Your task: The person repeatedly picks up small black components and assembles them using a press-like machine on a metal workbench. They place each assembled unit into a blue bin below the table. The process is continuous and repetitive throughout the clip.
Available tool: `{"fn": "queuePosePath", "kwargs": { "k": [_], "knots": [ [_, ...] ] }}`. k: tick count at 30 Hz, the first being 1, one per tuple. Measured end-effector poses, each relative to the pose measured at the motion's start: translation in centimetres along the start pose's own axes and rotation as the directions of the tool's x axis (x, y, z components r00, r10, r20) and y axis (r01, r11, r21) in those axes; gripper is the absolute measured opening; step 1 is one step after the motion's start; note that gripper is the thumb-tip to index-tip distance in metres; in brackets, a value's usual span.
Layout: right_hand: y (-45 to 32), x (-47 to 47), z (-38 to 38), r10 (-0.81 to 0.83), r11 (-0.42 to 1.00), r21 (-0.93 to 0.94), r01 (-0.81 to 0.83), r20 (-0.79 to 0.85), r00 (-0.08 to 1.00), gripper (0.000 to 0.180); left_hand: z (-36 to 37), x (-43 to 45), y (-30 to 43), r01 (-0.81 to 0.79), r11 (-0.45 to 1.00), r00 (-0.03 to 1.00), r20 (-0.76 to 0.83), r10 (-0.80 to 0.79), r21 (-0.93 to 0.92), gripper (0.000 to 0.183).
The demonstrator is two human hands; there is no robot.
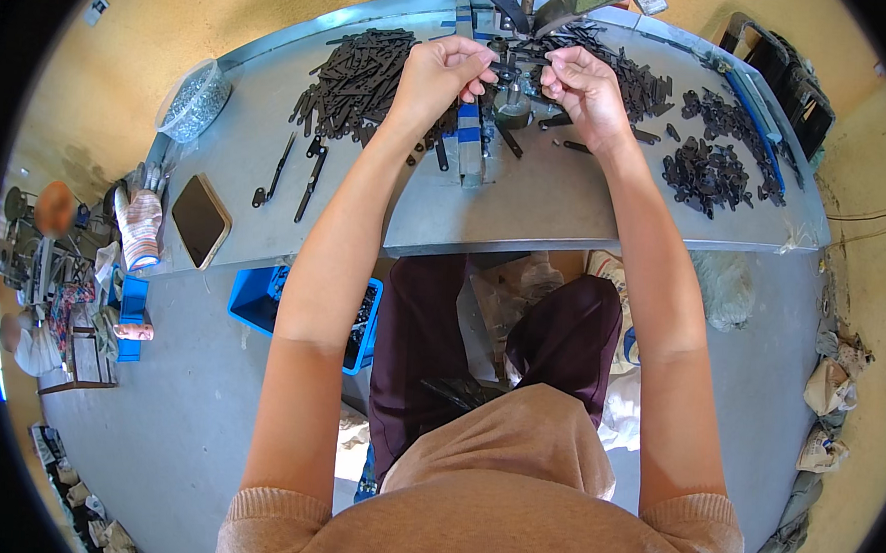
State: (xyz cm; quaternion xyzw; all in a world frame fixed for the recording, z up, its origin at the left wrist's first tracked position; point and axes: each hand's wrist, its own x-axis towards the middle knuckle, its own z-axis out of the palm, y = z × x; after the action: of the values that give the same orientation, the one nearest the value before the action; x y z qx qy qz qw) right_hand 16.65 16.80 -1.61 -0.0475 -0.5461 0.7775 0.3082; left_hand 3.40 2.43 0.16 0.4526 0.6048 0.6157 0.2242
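My left hand point(448, 70) is at the left of a press punch, thumb and fingers pinched on a dark metal piece point(505, 69) that reaches over the round lower die point(513, 109). On the other side, my right hand point(584, 89) has its thumb and forefinger pinched together at the end of a black metal strip point(531, 59). The fingers partly hide both pieces. Behind my left hand spreads a large pile of black metal strips point(363, 77). Another strip pile point(641, 84) lies beyond my right hand. The press head point(570, 5) hangs above the die.
A tub of small shiny rivets or similar parts point(195, 102), a phone point(201, 220) and a glove point(139, 219) lie at the left. Two jointed black pieces point(312, 179) are nearer. Small black plates point(707, 174) lie right. A blue bin point(254, 297) stands below the table edge.
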Motion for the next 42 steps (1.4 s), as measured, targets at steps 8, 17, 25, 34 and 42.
{"fn": "queuePosePath", "kwargs": {
  "k": [8, 17, 25, 34, 42],
  "knots": [
    [-0.1, -0.1, 0.2, 0.040, 0.995, -0.090, -0.036, 0.036, 0.999, 0.009, 0.2, 0.0, -0.2, 0.009, 0.999, 1.000, -0.028, -0.008, 0.034, 0.015],
    [-0.1, -0.3, 0.4, 0.054, 0.967, -0.249, -0.050, 0.009, 0.999, 0.012, 0.3, -0.3, 0.2, 0.146, 0.982, 0.989, -0.055, -0.140, 0.118, 0.013],
    [-0.4, -0.4, 0.7, 0.129, 0.946, -0.291, -0.141, -0.062, 0.990, 0.022, -0.6, 0.1, -1.0, 0.168, 0.944, 0.949, -0.305, -0.077, 0.284, 0.029],
    [-0.6, -0.5, 1.0, 0.126, 0.948, -0.286, -0.142, -0.073, 0.989, 0.023, -1.2, 0.0, -0.9, 0.243, 0.933, 0.868, -0.489, -0.088, 0.264, 0.036],
    [-0.7, -0.6, 1.1, 0.129, 0.946, -0.289, -0.146, -0.077, 0.989, 0.023, -0.7, 0.3, -1.2, -0.067, 0.987, 0.967, -0.235, 0.101, 0.149, 0.019]
  ]
}}
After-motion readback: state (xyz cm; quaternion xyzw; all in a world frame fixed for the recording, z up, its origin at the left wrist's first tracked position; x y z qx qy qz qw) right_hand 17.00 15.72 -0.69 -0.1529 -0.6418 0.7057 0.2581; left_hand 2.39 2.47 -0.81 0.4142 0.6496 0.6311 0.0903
